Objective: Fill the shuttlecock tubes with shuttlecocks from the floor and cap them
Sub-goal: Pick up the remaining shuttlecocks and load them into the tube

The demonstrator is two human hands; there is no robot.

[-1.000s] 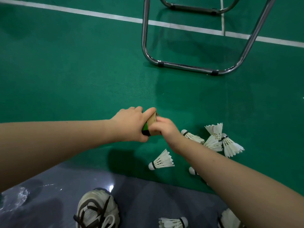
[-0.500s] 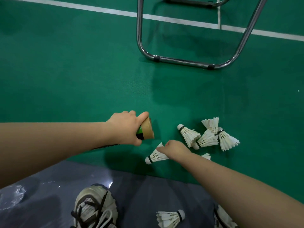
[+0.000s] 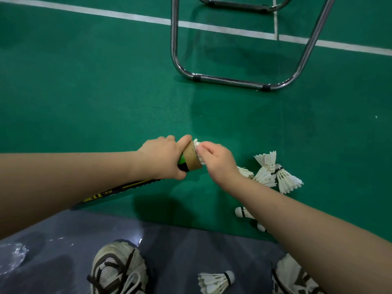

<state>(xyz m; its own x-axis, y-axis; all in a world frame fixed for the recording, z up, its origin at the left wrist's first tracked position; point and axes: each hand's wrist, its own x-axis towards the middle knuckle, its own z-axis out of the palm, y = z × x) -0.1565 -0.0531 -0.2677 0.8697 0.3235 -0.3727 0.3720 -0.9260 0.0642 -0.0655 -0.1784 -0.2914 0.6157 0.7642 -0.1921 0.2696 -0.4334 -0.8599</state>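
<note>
Green floor (image 3: 84, 92) lies under both hands, with a white line (image 3: 127, 15) far past the fingers. On one side the left hand (image 3: 163, 158) wraps its curled fingers round the tube (image 3: 191, 159), close to its brown open end. On the other side the right hand (image 3: 218, 160) pinches a shuttlecock (image 3: 195, 143) with bent fingertips. Its white feathers stick out of the tube mouth, right between the two hands. A heap (image 3: 273, 172) of more birdies lies near the right wrist, apart from the fingers. Two shoes (image 3: 118, 270) sit well below the fingers, and a metal frame (image 3: 233, 81) stands far ahead of them.
</note>
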